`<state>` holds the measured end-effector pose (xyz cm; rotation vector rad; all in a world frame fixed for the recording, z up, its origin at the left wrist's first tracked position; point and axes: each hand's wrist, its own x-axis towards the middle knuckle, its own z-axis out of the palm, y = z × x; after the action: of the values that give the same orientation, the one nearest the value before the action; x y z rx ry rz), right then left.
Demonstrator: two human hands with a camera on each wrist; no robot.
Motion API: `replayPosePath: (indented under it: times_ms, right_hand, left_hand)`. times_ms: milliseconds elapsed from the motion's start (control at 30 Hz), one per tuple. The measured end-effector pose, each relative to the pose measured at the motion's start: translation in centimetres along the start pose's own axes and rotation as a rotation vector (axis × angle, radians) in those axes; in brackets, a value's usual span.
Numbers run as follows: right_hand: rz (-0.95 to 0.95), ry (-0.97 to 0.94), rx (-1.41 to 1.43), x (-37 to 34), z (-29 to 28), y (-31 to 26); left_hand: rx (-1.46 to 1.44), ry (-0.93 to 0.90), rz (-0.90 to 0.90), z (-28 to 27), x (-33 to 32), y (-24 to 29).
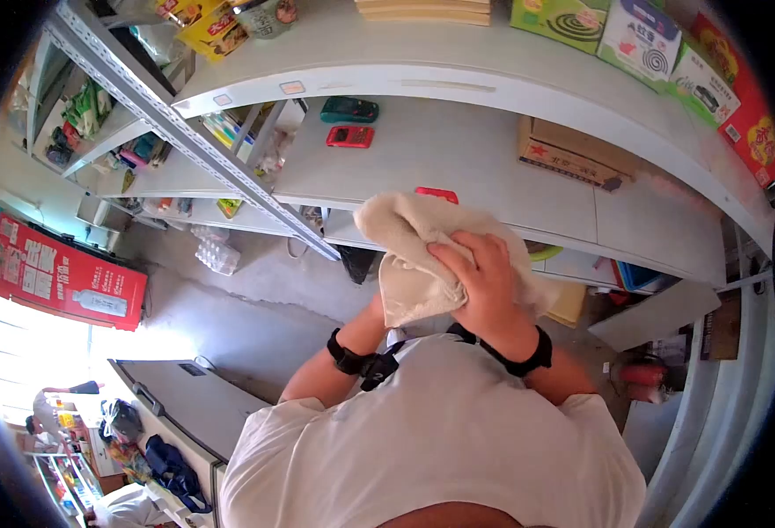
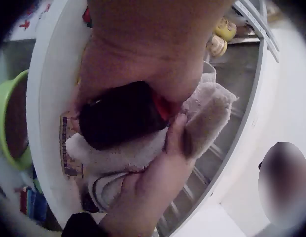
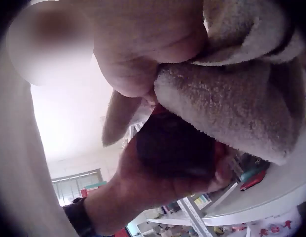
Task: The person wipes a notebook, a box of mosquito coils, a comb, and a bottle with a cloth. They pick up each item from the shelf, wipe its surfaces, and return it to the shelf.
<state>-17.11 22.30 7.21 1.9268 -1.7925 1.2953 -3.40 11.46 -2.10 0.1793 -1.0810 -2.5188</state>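
A beige towel (image 1: 414, 229) is bunched in front of my chest, at the edge of the shelf. My right hand (image 1: 491, 286) grips it, fingers curled over its folds. Behind the towel in the head view, my left hand (image 3: 148, 190) is mostly hidden. In the right wrist view its fingers wrap round a dark, box-shaped object (image 3: 175, 145) with a red edge. The same dark object (image 2: 121, 116) shows in the left wrist view, with the towel pressed against it. What exactly this object is, I cannot tell.
On the middle shelf (image 1: 466, 150) lie a red handheld device (image 1: 349, 136), a dark green one (image 1: 349, 109), another red item (image 1: 437, 194) and a cardboard box (image 1: 572, 154). An upper shelf (image 1: 387, 75) overhangs it, bearing mosquito-coil boxes (image 1: 638, 40). A metal post (image 1: 185, 132) stands left.
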Motion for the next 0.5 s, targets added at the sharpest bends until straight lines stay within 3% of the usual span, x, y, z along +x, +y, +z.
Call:
replayPosePath:
  times_ms: [100, 300, 400, 500]
  right_hand:
    - [-0.017, 0.006, 0.038, 0.2, 1.9, -1.5]
    - [-0.057, 0.013, 0.046, 1.1, 3.3, -3.8]
    - [0.026, 0.039, 0.103, 0.3, 3.6, -3.8]
    - [0.130, 0.079, 0.094, -1.0, 4.4, -4.5]
  left_hand:
    - [-0.449, 0.047, -0.105, -3.5, -1.1, 0.0]
    - [-0.448, 0.009, -0.074, -0.9, -1.7, 6.4]
    - [-0.368, -0.177, -0.130, -5.8, 0.2, 3.5]
    - [-0.208, -0.043, -0.263, -7.0, -0.1, 1.7]
